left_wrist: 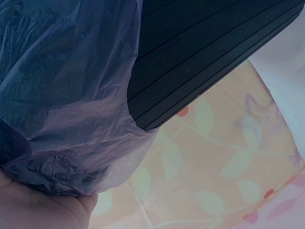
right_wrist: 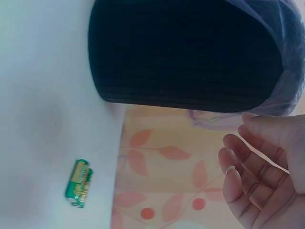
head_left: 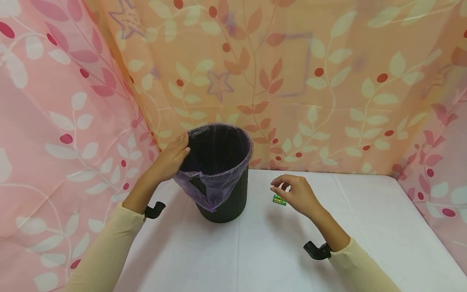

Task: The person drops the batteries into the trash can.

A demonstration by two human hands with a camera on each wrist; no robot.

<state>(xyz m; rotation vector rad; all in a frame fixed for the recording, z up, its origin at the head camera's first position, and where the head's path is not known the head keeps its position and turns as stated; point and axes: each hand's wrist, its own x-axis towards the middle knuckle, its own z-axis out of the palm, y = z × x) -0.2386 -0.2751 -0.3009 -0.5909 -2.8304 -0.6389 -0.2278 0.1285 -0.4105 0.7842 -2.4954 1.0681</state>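
Note:
A dark ribbed trash bin (head_left: 238, 194) stands on the white table, lined with a translucent purple bag (head_left: 215, 192) folded over its rim. My left hand (head_left: 169, 160) grips the rim at its left side, over the bag; in the left wrist view the palm (left_wrist: 43, 210) lies against the plastic. To the bin's right, my right hand (head_left: 297, 194) hovers with loosely bent fingers and holds nothing. Just below it on the table lie green and gold batteries (head_left: 279, 200), side by side. They show fully in the right wrist view, apart from the right hand (right_wrist: 262, 176).
A white cloth covers the table (head_left: 350, 211). Patterned leaf curtains hang behind it (head_left: 292, 101), to the left (head_left: 73, 142) and to the right (head_left: 445, 170). Black wrist mounts sit on the left (head_left: 155, 210) and right (head_left: 317, 250) wrists.

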